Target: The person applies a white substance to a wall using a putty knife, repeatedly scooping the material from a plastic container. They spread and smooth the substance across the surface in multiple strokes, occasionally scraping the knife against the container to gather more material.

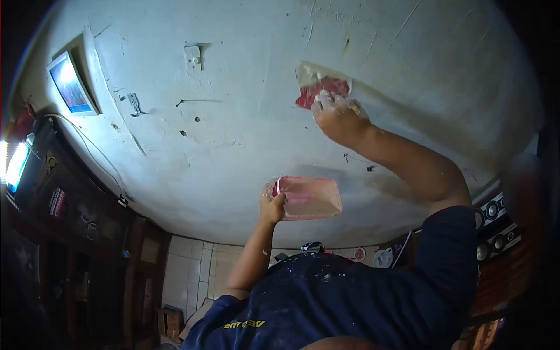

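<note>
My right hand [341,119], smeared with white paste, is closed on a red scraper [321,90] held against the pale wall [251,87]. Cream-coloured paste shows on the wall side along the scraper's upper edge. Lower down, my left hand [272,204] grips the left end of a pinkish, see-through tray [312,198], its thumb over the rim. Some light paste seems to coat the inside of the tray. My two hands are well apart, the right one higher.
On the wall are a framed picture [73,83], a white switch [193,57], a hook [134,104], nails and small holes. Dark wooden furniture [87,233] stands at the left, speakers [496,224] at the right. Tiled floor [186,268] shows below.
</note>
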{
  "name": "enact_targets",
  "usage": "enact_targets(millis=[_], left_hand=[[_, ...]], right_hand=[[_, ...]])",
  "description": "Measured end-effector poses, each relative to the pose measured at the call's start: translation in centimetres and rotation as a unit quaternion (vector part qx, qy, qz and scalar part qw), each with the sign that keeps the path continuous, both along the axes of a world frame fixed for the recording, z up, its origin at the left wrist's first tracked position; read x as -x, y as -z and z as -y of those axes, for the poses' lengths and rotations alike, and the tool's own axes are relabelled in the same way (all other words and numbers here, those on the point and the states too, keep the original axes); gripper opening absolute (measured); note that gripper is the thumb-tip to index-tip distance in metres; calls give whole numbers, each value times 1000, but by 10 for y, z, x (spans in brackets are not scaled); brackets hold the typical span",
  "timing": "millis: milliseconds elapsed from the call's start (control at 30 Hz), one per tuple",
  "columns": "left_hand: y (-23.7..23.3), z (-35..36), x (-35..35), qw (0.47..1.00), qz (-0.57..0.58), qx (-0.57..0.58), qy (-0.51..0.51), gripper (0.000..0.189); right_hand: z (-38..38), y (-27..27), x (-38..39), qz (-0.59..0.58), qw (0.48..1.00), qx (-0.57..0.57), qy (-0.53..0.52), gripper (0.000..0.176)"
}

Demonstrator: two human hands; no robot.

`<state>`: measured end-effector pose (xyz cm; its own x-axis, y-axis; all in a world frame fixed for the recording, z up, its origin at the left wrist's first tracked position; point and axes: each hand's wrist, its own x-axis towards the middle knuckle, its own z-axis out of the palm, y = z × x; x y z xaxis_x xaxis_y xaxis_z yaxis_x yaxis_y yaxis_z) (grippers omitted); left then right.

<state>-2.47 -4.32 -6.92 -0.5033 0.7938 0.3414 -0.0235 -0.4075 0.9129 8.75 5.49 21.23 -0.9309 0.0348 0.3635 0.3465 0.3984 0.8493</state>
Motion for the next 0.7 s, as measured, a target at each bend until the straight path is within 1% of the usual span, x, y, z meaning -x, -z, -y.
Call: enact_targets(millis=[33,67,100,133,167,200,233,267,333,400,433,533,567,600,633,667,700], left_hand=[[-3,1,1,1000,0,-7,-3,36],[-6,4,2,999,30,-1,11,36],[-8,6,2,998,61,5,26,36],[9,-2,4,999,43,15,4,36],[6,-3,2,999,45,13,4,36],[4,-4,1,998,60,9,6,36],[2,-5,-1,997,75,5,9,35],[-2,-4,-4,995,99,11,27,33],[-2,-6,-6,996,80,14,34,33],[-5,-7,-6,997,57,17,39,33],[-9,-6,-7,997,60,14,36,33],[-8,3,-13,997,71,21,33,34],[-8,4,-11,999,40,16,21,35],[-9,5,-10,1000,10,10,7,36],[-10,6,-9,1000,13,12,6,36],[-11,8,-7,999,28,24,15,37],[-12,9,-7,998,42,34,25,38]], right_hand=[[17,-7,-4,-18,991,130,10,11],[29,-18,-9,-52,978,202,5,14],[28,-26,-13,-51,979,197,2,14],[23,-33,-17,-72,967,243,-20,17],[19,-41,-19,-93,951,291,-40,21],[13,-56,-16,-112,914,390,31,24],[16,-67,-8,-150,868,467,73,20],[-2,-65,-5,-167,873,455,62,22],[-35,-62,-3,-184,877,441,49,24],[-51,-68,-1,-197,928,312,45,27],[-51,-79,-1,-197,929,311,42,27],[-41,-122,-17,-238,941,233,53,28],[-46,-137,-24,-257,944,202,53,29],[-49,-152,-31,-264,937,229,18,29],[-48,-164,-35,-271,928,255,-16,30],[-36,-170,-38,-269,928,257,-17,30],[-19,-174,-42,-278,910,305,-35,30]])
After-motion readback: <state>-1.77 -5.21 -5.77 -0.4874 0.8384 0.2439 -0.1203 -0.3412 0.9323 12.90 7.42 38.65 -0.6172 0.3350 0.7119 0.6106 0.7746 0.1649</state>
